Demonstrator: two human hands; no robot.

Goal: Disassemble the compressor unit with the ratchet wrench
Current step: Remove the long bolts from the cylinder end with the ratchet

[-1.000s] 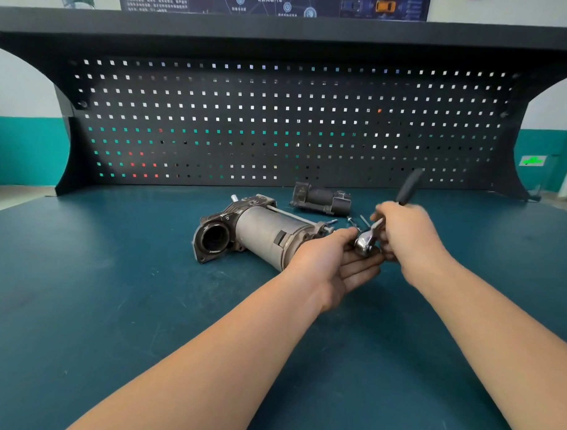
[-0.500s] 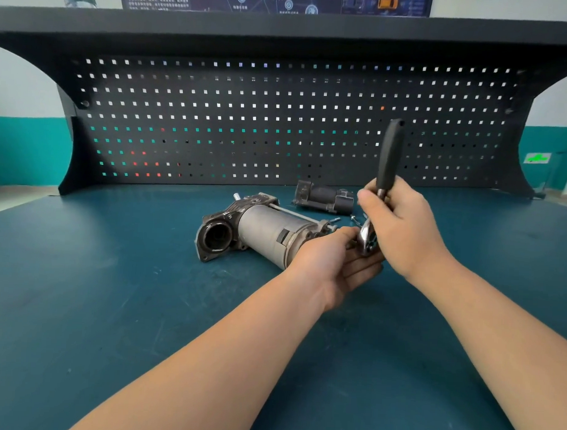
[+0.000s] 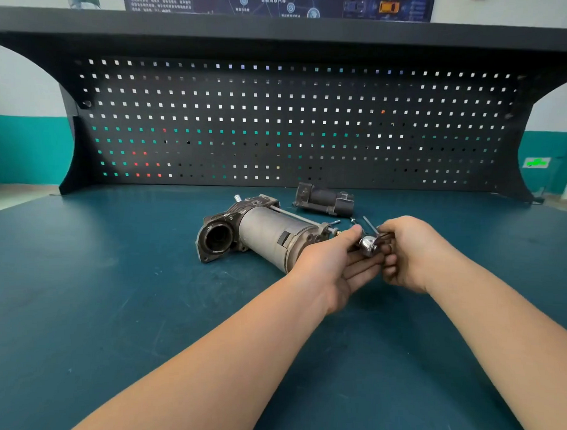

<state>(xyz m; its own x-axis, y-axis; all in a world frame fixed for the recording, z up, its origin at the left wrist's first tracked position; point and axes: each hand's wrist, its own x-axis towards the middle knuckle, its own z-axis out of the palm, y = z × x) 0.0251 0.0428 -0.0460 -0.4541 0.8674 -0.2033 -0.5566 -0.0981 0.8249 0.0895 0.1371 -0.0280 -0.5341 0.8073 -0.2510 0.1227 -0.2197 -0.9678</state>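
So starting at the left, your worktop (image 3: 96, 304) is a dark teal mat with a black pegboard (image 3: 295, 125) standing along its back edge. The compressor unit (image 3: 262, 235) lies on its side around the middle of the worktop, with its round open port facing left and toward you and the grey cylinder body running off to the right. A long through-bolt (image 3: 295, 216) runs along the top of the body.

Your left hand (image 3: 335, 265) is at the right-hand end of the compressor unit, palm turned right, fingers mostly straight under the chrome head of the ratchet wrench (image 3: 369, 245), thumb up beside it. It looks like it's steadying the head, not wrapped around it.

Behind that, a smaller dark part (image 3: 324, 200) sits on the worktop near the pegboard, clear of the main unit. A couple of loose bolts (image 3: 368, 223) lie just behind your hands.

Your right hand (image 3: 416, 251) is just right of the ratchet head, fingers curled around the wrench. The handle is hidden behind that hand, so I can't tell which way it points. Both hands are practically touching around the ratchet head.
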